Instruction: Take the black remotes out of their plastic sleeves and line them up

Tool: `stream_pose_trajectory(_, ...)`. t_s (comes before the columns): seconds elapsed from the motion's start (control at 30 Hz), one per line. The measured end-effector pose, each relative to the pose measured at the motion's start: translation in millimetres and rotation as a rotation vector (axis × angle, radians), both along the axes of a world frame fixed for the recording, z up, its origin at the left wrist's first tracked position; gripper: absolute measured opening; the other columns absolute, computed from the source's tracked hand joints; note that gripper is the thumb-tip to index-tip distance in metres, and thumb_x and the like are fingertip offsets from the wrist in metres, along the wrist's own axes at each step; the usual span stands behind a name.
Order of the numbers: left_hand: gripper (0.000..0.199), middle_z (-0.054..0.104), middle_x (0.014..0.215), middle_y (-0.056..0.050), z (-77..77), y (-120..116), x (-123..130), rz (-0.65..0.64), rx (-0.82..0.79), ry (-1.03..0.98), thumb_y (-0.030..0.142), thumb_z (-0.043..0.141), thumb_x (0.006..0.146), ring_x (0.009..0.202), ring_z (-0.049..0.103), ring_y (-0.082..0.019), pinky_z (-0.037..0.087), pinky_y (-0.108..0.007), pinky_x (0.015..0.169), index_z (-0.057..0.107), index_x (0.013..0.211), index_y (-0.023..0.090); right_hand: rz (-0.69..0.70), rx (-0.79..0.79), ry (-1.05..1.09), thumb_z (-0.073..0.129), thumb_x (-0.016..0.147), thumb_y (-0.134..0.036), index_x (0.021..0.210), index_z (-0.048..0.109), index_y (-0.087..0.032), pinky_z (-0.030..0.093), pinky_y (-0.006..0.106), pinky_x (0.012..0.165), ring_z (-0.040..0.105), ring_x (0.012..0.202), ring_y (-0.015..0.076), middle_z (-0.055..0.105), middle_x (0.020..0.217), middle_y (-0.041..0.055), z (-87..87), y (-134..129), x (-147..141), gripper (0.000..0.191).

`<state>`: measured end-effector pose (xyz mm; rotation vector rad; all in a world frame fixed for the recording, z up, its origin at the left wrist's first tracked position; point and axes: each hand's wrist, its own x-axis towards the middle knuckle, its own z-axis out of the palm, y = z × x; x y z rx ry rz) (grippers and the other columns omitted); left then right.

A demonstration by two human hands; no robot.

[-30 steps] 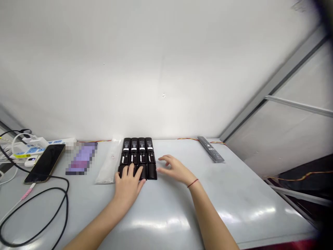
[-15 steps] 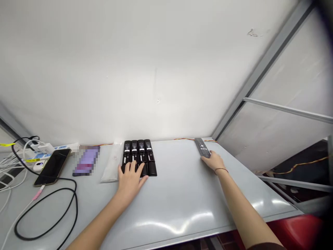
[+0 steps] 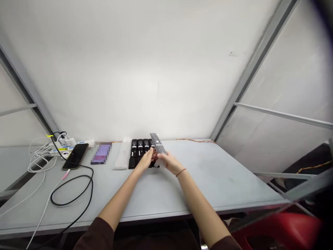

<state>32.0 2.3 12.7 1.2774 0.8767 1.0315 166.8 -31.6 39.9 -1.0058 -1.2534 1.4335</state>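
Observation:
A dark grey remote control [image 3: 158, 143] is raised and tilted above the row, its button side facing up. My right hand [image 3: 169, 162] grips its lower end, with the thumb along the near edge. From the left, my left hand [image 3: 145, 160] reaches to the same end with fingers curled; the fingertips are partly hidden under the remote control. Beneath lie several black remote controls [image 3: 134, 152] face down side by side, their battery compartments uncovered. The hands and the raised remote control cover those at the right of the row.
Left of the row lie a white plastic sleeve [image 3: 122, 155], a blurred purple item [image 3: 101, 153] and a black phone [image 3: 76, 156]. A power strip [image 3: 56, 146] with tangled white cables and a looped black cable [image 3: 91, 187] occupy the left. A red stool [image 3: 288, 231] stands below the table's right side.
My right hand has lifted the remote control from the table's back right and brought it left over the row. My left hand has shifted from the row to meet it. The view has shifted.

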Motion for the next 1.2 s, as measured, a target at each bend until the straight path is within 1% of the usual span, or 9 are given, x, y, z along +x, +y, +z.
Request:
stream_pose_trajectory(0.17, 0.044, 0.068, 0.092, -0.012, -3.5, 2.5, -14.7, 0.248, -0.085, -0.293, 0.052, 0.053, 0.08, 0.082, 0.065, -0.019, 0.05, -0.03, 0.076, 0.062, 0.094, 0.011, 0.064, 0.026, -0.146, 0.072, 0.063, -0.041, 0.077, 0.057, -0.017, 0.048, 0.029, 0.058, 0.057, 0.056, 0.0142, 0.061, 0.064, 0.0006, -24.0, 2.5, -41.2, 0.031)
stream_pose_trajectory(0.27, 0.04, 0.068, 0.095, -0.011, 3.8, -4.3, -20.3, 0.291, -0.125, -0.431, 0.048, 0.053, 0.081, 0.078, 0.066, -0.018, 0.051, -0.03, 0.071, 0.059, 0.098, 0.012, 0.117, 0.009, -0.186, 0.07, 0.064, -0.05, 0.071, 0.056, -0.016, 0.046, 0.028, 0.05, 0.052, 0.048, 0.0126, 0.055, 0.054, -0.0014, -36.1, -0.1, -46.1, 0.038)
stream_pose_trajectory(0.53, 0.049, 0.069, 0.082, -0.008, 28.4, -13.2, -29.9, 0.292, -0.142, -0.582, 0.052, 0.041, 0.085, 0.07, 0.066, -0.017, 0.051, -0.028, 0.067, 0.06, 0.107, 0.013, 0.232, -0.116, 0.046, 0.076, 0.061, -0.044, 0.103, 0.059, -0.016, 0.055, 0.031, 0.067, 0.063, 0.082, 0.0188, 0.063, 0.097, 0.0068, -33.3, -13.7, -45.3, 0.053)
stream_pose_trajectory(0.73, 0.048, 0.066, 0.104, -0.01, 35.2, -16.2, -33.7, 0.331, -0.084, -0.64, 0.049, 0.04, 0.087, 0.078, 0.066, -0.018, 0.051, -0.03, 0.071, 0.052, 0.121, 0.017, 0.314, -0.17, 0.15, 0.078, 0.061, -0.04, 0.095, 0.053, -0.015, 0.054, 0.03, 0.064, 0.065, 0.07, 0.0163, 0.065, 0.086, 0.006, -33.2, -18.8, -49.0, 0.049)
stream_pose_trajectory(0.83, 0.038, 0.064, 0.11, -0.006, 50.8, -7.6, -46.0, 0.399, -0.033, -0.695, 0.04, 0.041, 0.089, 0.079, 0.066, -0.017, 0.052, -0.033, 0.075, 0.047, 0.124, 0.025, 0.327, -0.174, 0.075, 0.077, 0.061, -0.039, 0.088, 0.05, -0.017, 0.05, 0.027, 0.051, 0.059, 0.052, 0.0122, 0.062, 0.067, -0.0002, -33.8, -20.8, -47.6, 0.044)
stream_pose_trajectory(0.97, 0.03, 0.065, 0.106, -0.005, 89.1, 20.3, -82.7, 0.464, 0.055, -0.754, 0.039, 0.034, 0.092, 0.081, 0.065, -0.015, 0.052, -0.033, 0.078, 0.055, 0.107, 0.024, 0.34, -0.176, -0.053, 0.077, 0.061, -0.038, 0.084, 0.049, -0.018, 0.046, 0.024, 0.044, 0.053, 0.044, 0.01, 0.056, 0.059, -0.0039, -32.1, -22.8, -41.0, 0.041)
stream_pose_trajectory(1.03, 0.033, 0.065, 0.097, -0.006, 103.6, 36.9, -103.0, 0.502, 0.06, -0.657, 0.038, 0.029, 0.093, 0.077, 0.064, -0.014, 0.052, -0.031, 0.074, 0.056, 0.1, 0.02, 0.262, -0.166, -0.059, 0.076, 0.062, -0.037, 0.083, 0.049, -0.018, 0.046, 0.023, 0.043, 0.053, 0.044, 0.0094, 0.055, 0.06, -0.0042, -31.4, -21.6, -36.7, 0.038)
stream_pose_trajectory(1.1, 0.031, 0.063, 0.082, -0.004, 106.0, 51.3, -119.0, 0.568, 0.028, -0.417, 0.035, 0.032, 0.092, 0.067, 0.062, -0.012, 0.051, -0.028, 0.068, 0.055, 0.092, 0.016, 0.143, -0.178, -0.051, 0.073, 0.065, -0.036, 0.082, 0.049, -0.019, 0.046, 0.023, 0.042, 0.053, 0.045, 0.0092, 0.055, 0.061, -0.0041, -31.8, -18.4, -32.4, 0.034)
stream_pose_trajectory(1.2, 0.017, 0.051, 0.061, 0.003, 85.2, 65.5, -131.7, 0.582, -0.034, 0.052, 0.027, 0.041, 0.085, 0.053, 0.053, -0.009, 0.047, -0.024, 0.059, 0.052, 0.077, 0.016, -0.002, -0.218, -0.04, 0.069, 0.069, -0.034, 0.08, 0.047, -0.019, 0.047, 0.023, 0.042, 0.053, 0.046, 0.0097, 0.056, 0.061, -0.0031, -34.4, -12.9, -27.4, 0.029)
